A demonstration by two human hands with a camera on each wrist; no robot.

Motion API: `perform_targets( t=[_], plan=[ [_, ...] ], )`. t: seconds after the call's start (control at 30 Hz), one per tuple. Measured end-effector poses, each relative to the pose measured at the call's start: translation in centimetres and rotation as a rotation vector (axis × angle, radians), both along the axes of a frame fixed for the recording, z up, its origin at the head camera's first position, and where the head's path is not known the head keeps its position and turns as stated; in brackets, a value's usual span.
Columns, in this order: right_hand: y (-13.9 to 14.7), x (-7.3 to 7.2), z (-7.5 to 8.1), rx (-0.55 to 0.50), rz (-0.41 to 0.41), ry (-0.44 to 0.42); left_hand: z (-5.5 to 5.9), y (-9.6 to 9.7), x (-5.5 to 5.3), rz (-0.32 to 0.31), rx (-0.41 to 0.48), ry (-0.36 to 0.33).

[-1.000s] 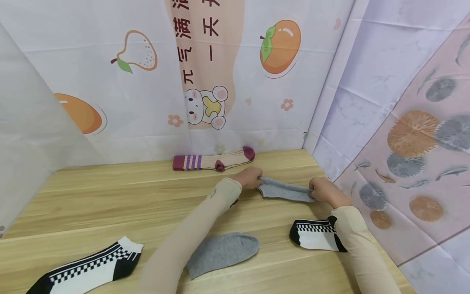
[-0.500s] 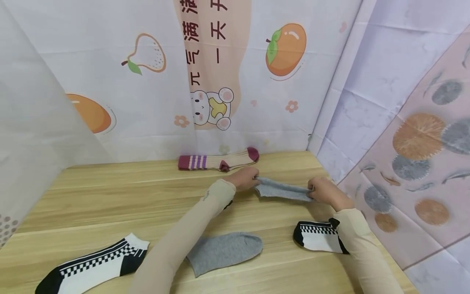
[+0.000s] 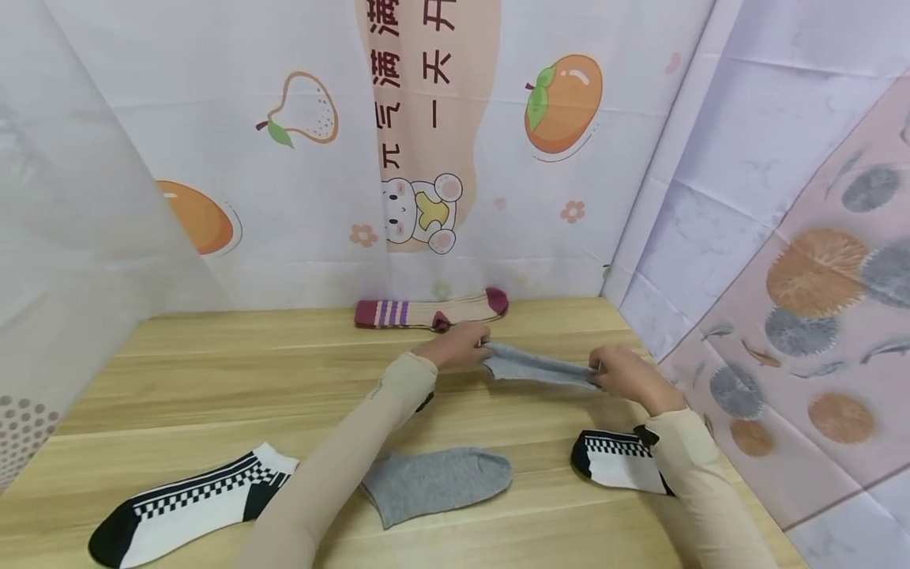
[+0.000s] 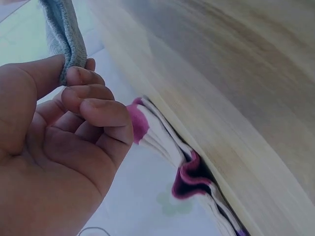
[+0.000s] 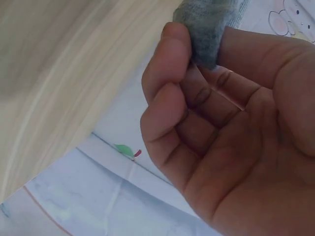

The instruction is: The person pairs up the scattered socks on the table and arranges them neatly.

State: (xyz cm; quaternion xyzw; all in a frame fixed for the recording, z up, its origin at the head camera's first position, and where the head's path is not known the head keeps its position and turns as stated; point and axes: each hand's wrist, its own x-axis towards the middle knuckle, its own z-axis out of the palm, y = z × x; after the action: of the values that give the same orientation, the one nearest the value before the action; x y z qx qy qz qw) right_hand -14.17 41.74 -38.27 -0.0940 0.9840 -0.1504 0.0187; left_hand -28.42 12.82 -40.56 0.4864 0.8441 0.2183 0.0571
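Note:
A grey sock is stretched between both hands toward the back right of the table. The left hand pinches its left end; in the left wrist view the thumb and forefinger grip the sock's edge. At the other end the right hand pinches the fabric, and the right wrist view shows that tip of the grey sock between thumb and fingers. A second grey sock lies flat nearer the front, partly behind the left sleeve. Beyond the left hand lies a cream and maroon sock with purple stripes.
On the wooden table, a black-and-white checkered sock lies at front left. Its look-alike, another checkered sock, is partly under the right sleeve. A printed cloth backdrop rises behind, and a patterned cloth borders the right edge.
The head view has shifted, so the scene slides slightly right. Both hands keep pinching the grey sock, which has moved a little to the left relative to the table.

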Motion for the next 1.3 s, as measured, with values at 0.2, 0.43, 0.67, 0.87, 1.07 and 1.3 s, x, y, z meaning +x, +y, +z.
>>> perform_targets(
  t=[0.2, 0.43, 0.67, 0.87, 1.07, 1.3],
  plan=[
    [-1.0, 0.3, 0.5, 0.001, 0.018, 0.0, 0.0, -1.7, 1.1, 0.015, 0.01, -0.066],
    [-1.7, 0.7, 0.8, 0.005, 0.046, 0.025, 0.6, -3.6, 2.5, 0.016, 0.062, -0.067],
    [-3.2, 1.0, 1.2, -0.012, 0.079, 0.042, 0.5, -5.4, 3.5, 0.069, 0.051, -0.084],
    [-4.7, 1.2, 1.3, 0.008, 0.121, 0.076, -0.1, -6.9, 4.8, 0.085, 0.047, -0.008],
    [-5.7, 1.3, 1.2, 0.015, 0.159, 0.083, -0.1, -8.3, 6.3, 0.095, 0.056, -0.002],
    [-6.9, 1.5, 1.0, 0.031, 0.209, 0.108, 0.2, -10.0, 7.5, 0.113, 0.055, 0.036]
  ],
)
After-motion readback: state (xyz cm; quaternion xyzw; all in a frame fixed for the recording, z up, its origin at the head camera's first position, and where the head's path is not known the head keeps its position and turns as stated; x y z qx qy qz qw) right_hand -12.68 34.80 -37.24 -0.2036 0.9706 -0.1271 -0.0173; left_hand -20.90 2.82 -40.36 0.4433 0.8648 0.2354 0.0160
